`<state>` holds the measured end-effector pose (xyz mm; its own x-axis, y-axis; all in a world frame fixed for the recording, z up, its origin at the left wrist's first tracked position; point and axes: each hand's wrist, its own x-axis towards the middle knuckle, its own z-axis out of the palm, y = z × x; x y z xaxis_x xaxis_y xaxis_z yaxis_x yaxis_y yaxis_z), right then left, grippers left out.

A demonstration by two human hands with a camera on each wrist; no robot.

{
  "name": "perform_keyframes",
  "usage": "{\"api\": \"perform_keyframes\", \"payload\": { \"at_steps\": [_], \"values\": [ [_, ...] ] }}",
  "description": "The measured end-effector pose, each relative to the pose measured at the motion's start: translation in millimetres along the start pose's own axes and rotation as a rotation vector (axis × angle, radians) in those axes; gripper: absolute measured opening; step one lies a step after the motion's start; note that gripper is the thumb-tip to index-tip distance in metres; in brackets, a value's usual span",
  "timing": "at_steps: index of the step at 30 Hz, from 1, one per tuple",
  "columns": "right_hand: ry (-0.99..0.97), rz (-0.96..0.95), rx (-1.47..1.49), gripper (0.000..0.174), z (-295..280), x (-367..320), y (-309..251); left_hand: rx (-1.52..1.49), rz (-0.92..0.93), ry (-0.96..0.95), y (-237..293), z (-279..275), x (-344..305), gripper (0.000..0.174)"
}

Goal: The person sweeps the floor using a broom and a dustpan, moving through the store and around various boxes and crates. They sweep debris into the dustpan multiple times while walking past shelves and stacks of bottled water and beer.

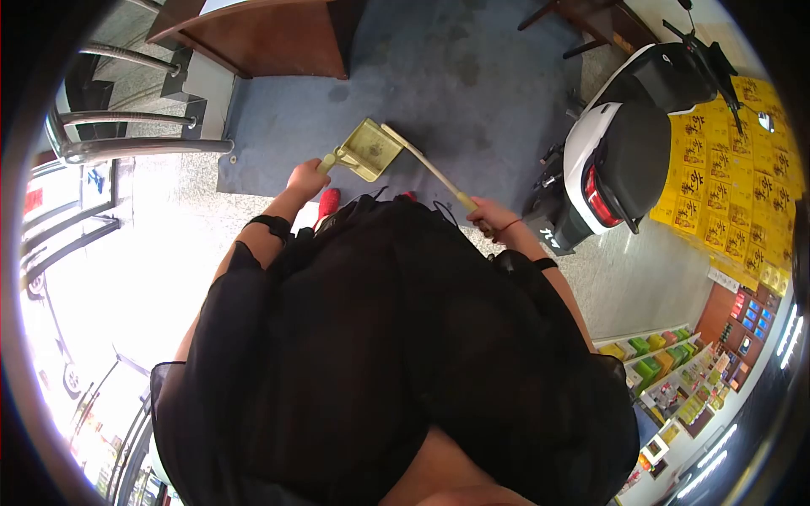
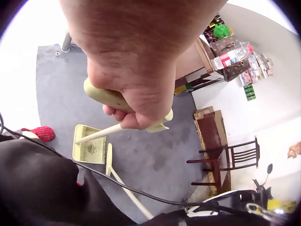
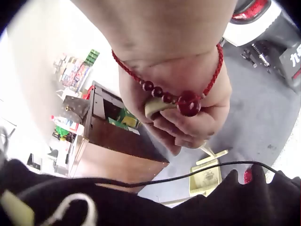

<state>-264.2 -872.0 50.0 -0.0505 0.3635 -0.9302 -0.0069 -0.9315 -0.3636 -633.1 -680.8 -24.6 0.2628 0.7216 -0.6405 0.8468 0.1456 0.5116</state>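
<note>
The dustpan [image 1: 369, 149] is low over the grey mat [image 1: 472, 76], in the upper middle of the head view. The left hand [image 1: 308, 179] is wrapped tight round its handle. The right hand [image 1: 488, 216] grips the broom [image 1: 428, 166] by its stick, and the broom's end is right at the pan's edge. The sweeping looks only partly done. Any dirt in the pan is too small to see. A white scooter [image 1: 620, 156] stands on the right.

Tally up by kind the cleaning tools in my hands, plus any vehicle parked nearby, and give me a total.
pale yellow-green plastic dustpan, gripped by the left hand: 1
cream long-handled broom, gripped by the right hand: 1
white electric scooter: 1
Total: 3
</note>
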Motion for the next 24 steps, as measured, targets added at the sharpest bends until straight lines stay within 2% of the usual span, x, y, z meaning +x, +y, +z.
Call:
{"api": "perform_keyframes", "payload": {
  "at_steps": [2,6,11,15,19,22,24],
  "values": [
    [-0.037,0.051,0.134,0.017,-6.0,-6.6,-7.3,0.017,0.018,-0.008,-8.1,-10.0,1.8,0.035],
    [-0.015,0.028,0.101,0.019,-1.4,-31.4,-26.1,0.023,0.056,-0.015,-29.2,-34.2,6.3,0.035],
    [0.193,-0.027,0.210,0.026,22.6,-13.8,-50.8,0.047,0.044,0.016,-67.3,-73.3,0.7,0.035],
    [0.274,-0.095,0.203,0.032,74.2,45.2,-77.3,-0.007,-0.014,0.016,-106.5,-99.5,-4.7,0.035],
    [0.224,-0.057,0.255,0.033,132.8,96.5,-92.4,-0.021,-0.063,0.020,-139.0,-117.8,-8.8,0.036],
    [0.207,-0.003,0.178,0.038,182.0,102.4,-102.2,0.007,-0.046,0.020,-153.6,-131.1,-13.6,0.036],
    [0.084,-0.044,-0.086,0.032,211.1,100.5,-101.0,0.009,-0.028,0.021,-165.6,-134.8,-10.4,0.036]
  ]
}}
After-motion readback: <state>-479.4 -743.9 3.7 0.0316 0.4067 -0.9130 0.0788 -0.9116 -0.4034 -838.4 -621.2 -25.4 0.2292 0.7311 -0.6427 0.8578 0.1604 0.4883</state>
